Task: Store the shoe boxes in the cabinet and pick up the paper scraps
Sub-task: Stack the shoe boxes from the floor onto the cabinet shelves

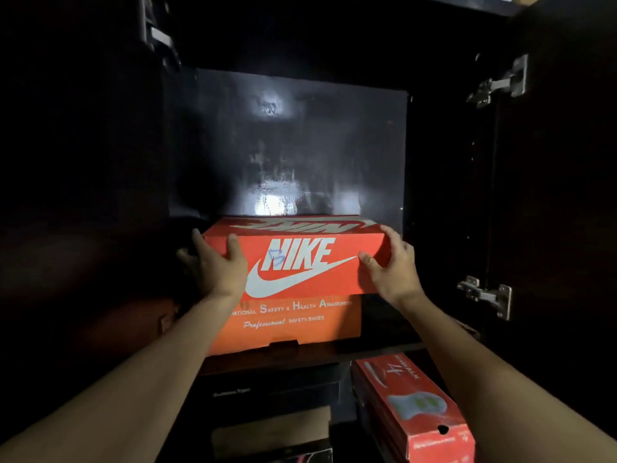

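An orange Nike shoe box (297, 259) sits on top of an orange safety-shoes box (290, 324) on a shelf inside the dark cabinet (300, 145). My left hand (217, 265) grips the Nike box's left end, thumb on the front face. Its right end is held by my right hand (390, 265), fingers round the corner and thumb on the front. No paper scraps are in view.
Both cabinet doors stand open, with metal hinges (497, 85) on the right door. On the shelf below lie a red shoe box (414, 406) at the right and dark boxes (273, 392) at the left. Above the Nike box the compartment is open space.
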`<state>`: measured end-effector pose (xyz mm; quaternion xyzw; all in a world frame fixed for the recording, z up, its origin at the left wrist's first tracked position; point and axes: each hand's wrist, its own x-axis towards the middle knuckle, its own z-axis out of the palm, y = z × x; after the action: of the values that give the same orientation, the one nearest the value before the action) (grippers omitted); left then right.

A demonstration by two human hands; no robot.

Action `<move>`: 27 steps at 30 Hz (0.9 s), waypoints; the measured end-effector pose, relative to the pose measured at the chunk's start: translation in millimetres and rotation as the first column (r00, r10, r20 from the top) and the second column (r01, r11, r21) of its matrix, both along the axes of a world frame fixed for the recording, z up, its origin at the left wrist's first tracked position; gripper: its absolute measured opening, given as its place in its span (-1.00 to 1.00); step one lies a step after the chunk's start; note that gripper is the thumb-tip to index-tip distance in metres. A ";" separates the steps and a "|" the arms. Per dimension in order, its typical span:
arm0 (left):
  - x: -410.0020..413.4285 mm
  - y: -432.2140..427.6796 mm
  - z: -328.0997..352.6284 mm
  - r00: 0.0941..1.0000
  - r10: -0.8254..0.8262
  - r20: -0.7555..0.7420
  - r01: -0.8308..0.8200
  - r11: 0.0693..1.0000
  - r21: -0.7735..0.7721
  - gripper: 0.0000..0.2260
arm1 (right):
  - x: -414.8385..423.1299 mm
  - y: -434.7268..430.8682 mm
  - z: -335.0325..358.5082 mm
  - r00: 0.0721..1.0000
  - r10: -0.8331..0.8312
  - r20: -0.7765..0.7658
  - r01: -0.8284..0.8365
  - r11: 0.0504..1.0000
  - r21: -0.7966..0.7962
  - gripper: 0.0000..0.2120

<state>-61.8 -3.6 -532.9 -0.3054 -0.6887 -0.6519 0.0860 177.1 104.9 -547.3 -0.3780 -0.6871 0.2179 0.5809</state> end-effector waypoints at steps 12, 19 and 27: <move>-32.3 34.1 -1.2 0.767 -0.092 -0.636 -0.271 0.851 -0.450 -0.25 | -54.7 25.9 7.8 0.928 -0.138 0.346 0.144 0.990 0.007 -0.22; -46.7 39.4 18.2 0.869 -0.257 -0.422 -0.096 0.750 -0.654 -0.12 | -67.1 38.1 18.9 0.821 0.069 0.566 0.072 0.972 -0.223 -0.18; -32.0 34.8 12.1 0.865 -0.234 -0.444 -0.160 0.710 -0.686 -0.12 | -38.8 21.9 16.9 0.902 0.046 0.430 0.039 0.982 -0.187 -0.38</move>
<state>-93.8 31.3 -520.8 -0.4872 -0.8305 -0.2394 0.1252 138.3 126.8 -530.5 -0.4697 -0.7754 0.1944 0.3746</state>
